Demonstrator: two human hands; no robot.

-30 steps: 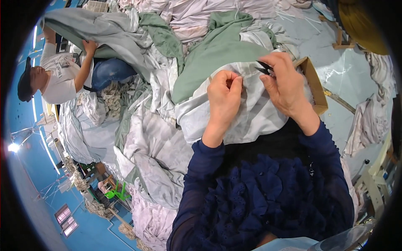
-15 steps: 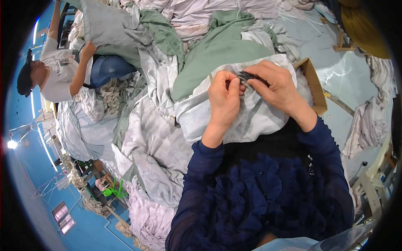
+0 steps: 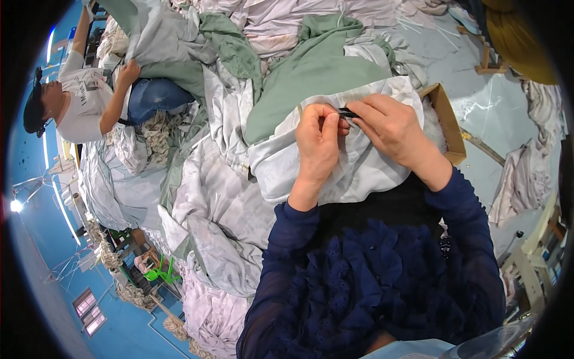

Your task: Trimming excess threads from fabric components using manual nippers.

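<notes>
Over my lap lies a white cloth (image 3: 278, 170), which runs up to a green panel (image 3: 317, 81) beyond it. My left hand (image 3: 315, 143) is closed in a pinch on the white cloth at its upper middle. From the fingers of my right hand (image 3: 391, 128), closed as well, the dark tip of small black thread snips (image 3: 345, 112) points left. That tip touches or nearly touches the left fingertips. Most of the snips is hidden in the right hand, and I cannot see exactly what lies between the blades.
Heaped white and green cloth (image 3: 221, 185) spreads to the left and ahead. A cardboard box (image 3: 449, 125) stands just right of my right hand. At the far left a co-worker (image 3: 89, 96) in a white shirt handles similar cloth. A green plastic thing (image 3: 161, 272) sits lower left.
My right hand has turned slightly and the snips now lie flatter, against the left fingertips. My left hand stays almost in place. The co-worker's cloth has shifted, showing more green.
</notes>
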